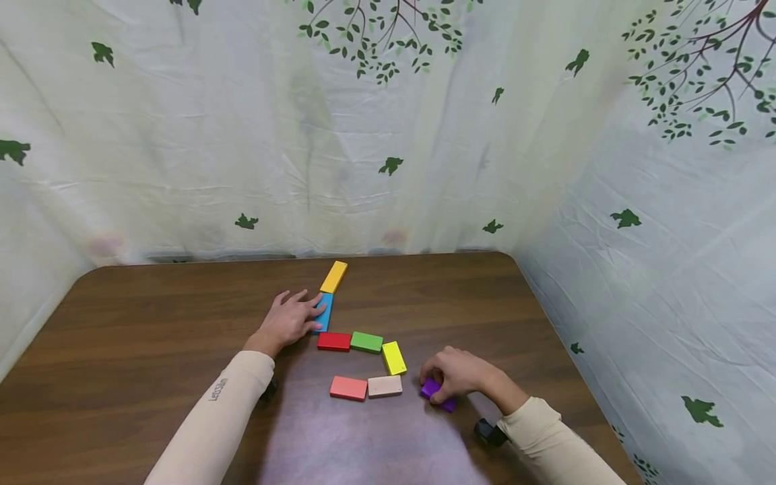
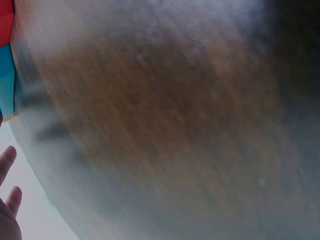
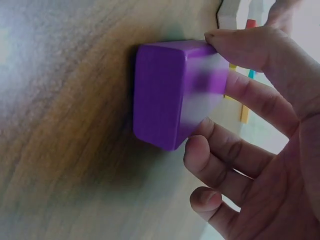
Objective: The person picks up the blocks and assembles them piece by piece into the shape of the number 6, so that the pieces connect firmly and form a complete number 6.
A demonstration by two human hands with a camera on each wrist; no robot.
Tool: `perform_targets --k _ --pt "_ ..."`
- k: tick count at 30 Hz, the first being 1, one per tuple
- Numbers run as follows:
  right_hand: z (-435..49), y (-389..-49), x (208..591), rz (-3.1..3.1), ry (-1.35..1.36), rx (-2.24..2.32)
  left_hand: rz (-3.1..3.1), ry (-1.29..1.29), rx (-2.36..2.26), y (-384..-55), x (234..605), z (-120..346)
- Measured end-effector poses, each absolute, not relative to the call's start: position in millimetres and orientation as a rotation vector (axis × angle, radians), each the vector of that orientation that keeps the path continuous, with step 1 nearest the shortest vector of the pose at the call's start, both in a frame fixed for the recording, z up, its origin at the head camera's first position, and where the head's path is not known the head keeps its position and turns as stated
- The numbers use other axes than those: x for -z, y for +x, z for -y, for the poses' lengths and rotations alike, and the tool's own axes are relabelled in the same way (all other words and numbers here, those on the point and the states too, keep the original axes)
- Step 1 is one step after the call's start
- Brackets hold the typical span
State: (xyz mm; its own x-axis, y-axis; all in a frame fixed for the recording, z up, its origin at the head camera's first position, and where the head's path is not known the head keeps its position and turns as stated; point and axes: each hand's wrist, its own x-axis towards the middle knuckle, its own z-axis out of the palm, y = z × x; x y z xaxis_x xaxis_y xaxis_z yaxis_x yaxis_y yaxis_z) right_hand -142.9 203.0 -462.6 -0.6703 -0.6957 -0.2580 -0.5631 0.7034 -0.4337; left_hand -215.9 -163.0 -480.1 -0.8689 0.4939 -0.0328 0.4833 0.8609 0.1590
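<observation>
The purple block (image 3: 159,95) is pinched by the right hand (image 1: 459,372), the blue block (image 1: 326,318) perhaps steadied by the spread left hand (image 1: 288,319).

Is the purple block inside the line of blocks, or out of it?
Out: the right hand holds the purple block apart, with bare table between it and the pale block.

Around a green block (image 1: 366,342), the brown table (image 1: 151,337) is bearing a red block (image 1: 334,341) at nine o'clock, blue block (image 1: 328,312) at ten, orange block (image 1: 334,277) at eleven, yellow block (image 1: 394,358) at four, cream block (image 1: 384,386) at five and salmon block (image 1: 348,389) at seven (a purple block (image 3: 159,95) is showing farther toward four, contact with wood unclear).
</observation>
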Motion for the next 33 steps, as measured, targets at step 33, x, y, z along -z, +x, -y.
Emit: perform_targets --k 33 --pt "-166 -179 436 -2.548 -1.061 0.686 -2.953 0.756 -0.173 -215 478 162"
